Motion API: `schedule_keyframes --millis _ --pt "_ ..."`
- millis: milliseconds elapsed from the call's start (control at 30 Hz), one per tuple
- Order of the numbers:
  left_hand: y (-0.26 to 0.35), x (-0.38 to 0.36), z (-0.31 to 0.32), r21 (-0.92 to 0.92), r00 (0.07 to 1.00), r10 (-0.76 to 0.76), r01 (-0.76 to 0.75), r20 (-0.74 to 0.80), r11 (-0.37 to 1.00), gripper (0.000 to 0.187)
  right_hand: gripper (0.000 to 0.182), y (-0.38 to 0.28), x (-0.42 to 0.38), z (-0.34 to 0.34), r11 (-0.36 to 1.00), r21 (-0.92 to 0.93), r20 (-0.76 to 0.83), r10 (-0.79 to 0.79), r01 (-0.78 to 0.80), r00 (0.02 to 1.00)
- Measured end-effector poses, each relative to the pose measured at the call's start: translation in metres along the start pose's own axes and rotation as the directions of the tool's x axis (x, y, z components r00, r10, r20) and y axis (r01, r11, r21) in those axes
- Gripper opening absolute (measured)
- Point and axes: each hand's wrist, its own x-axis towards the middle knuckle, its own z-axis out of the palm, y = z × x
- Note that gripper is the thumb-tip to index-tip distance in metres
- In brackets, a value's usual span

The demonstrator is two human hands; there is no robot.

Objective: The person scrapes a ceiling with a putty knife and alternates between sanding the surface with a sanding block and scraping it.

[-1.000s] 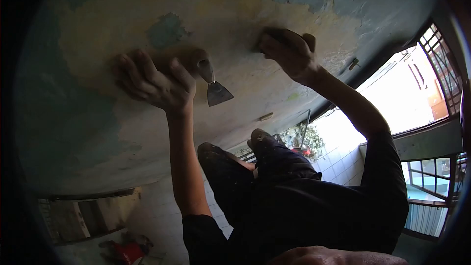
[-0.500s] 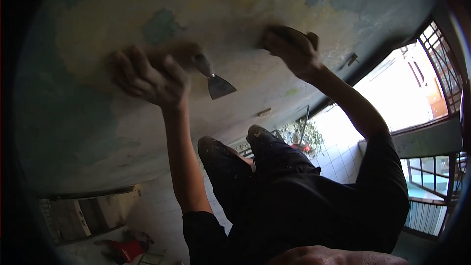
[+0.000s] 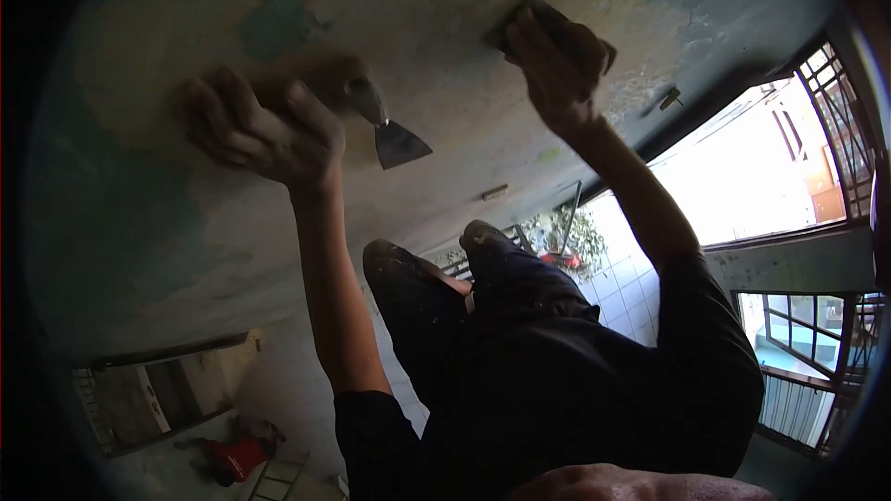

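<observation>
My left hand (image 3: 264,134) is wrapped round the handle of a putty knife (image 3: 402,144), close against the patchy wall (image 3: 408,46). The knife's metal blade points to the right and down in the view, away from my fingers. My right hand (image 3: 557,65) is raised to the same wall, fingers closed over a dark flat pad (image 3: 515,23) that lies against the surface. Pale yellowish and greenish paint patches surround both hands. The pad is mostly hidden under my fingers.
A large bright opening (image 3: 742,162) with a grille lies to the right, above a barred window (image 3: 807,329). Tiled floor (image 3: 624,292) shows below, with debris (image 3: 580,237) near the wall. A person in red (image 3: 243,457) is at lower left beside a ladder (image 3: 277,480).
My right hand has slid up the view and turned more upright, the pad still under it. My left hand and the putty knife have shifted slightly left and up.
</observation>
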Motion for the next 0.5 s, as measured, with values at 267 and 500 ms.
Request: schedule_keyframes --millis 267,500 --pt "-0.005 0.003 0.004 0.014 1.0 0.028 -0.028 -0.01 1.0 0.059 0.029 -0.001 -0.039 0.018 0.988 0.144 0.129 0.039 -0.058 0.991" --pt "0.002 0.001 0.001 0.025 1.0 0.013 -0.013 0.009 1.0 0.058 0.02 -0.039 -0.058 0.012 0.877 0.352 0.291 0.23 -0.327 0.929"
